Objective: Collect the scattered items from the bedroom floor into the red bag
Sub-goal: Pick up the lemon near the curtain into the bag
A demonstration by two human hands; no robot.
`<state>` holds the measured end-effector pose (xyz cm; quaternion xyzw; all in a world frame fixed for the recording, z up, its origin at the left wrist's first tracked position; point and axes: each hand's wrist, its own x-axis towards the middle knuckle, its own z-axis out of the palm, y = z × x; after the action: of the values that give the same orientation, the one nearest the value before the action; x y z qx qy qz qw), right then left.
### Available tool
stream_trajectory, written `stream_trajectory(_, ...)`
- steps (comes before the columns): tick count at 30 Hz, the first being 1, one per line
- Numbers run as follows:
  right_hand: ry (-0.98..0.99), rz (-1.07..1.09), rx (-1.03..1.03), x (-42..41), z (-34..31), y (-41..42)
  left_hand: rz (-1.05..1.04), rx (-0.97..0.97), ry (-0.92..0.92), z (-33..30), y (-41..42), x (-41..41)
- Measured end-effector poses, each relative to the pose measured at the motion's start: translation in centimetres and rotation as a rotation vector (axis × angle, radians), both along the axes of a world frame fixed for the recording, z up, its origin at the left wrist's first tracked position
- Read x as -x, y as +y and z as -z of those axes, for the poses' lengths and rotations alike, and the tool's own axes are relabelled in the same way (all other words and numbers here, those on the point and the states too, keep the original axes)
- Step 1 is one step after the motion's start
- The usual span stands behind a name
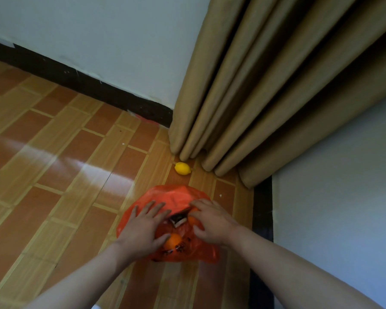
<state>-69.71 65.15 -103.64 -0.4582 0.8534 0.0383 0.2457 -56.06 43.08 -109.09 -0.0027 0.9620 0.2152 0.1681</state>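
Red bag (178, 198): translucent orange-red plastic with dark printed marks near its lower edge, showing an orange fruit (173, 239) and a dark, pale-edged item (178, 219) inside. Lemon (182, 168), just beyond the bag: plain bright yellow. Floor (54, 152) under the bag: glossy brick pattern of reddish-brown and tan blocks with pale lines; curtain (265, 97) beyond the bag: plain tan; skirting (87, 83): black; wall (98, 30): pale grey-blue.
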Motion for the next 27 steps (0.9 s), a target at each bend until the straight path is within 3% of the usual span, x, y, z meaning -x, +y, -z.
stream_trajectory(9,0.123,0.208,0.192,6.0,2.3,-4.2,-0.120,-0.015,0.061,-0.6,-2.2,1.1)
stream_trajectory(13,0.146,0.274,0.106,9.4,4.0,-7.2,-0.149,-0.053,0.076,-0.3,-2.4,0.8)
stream_trajectory(19,0.080,0.199,-0.035,12.7,6.7,-9.7,-0.164,-0.070,0.102,0.6,-2.9,-0.1)
stream_trajectory(27,-0.017,0.231,-0.021,12.8,8.9,-9.8,-0.156,-0.040,0.077,1.3,-2.6,-0.6)
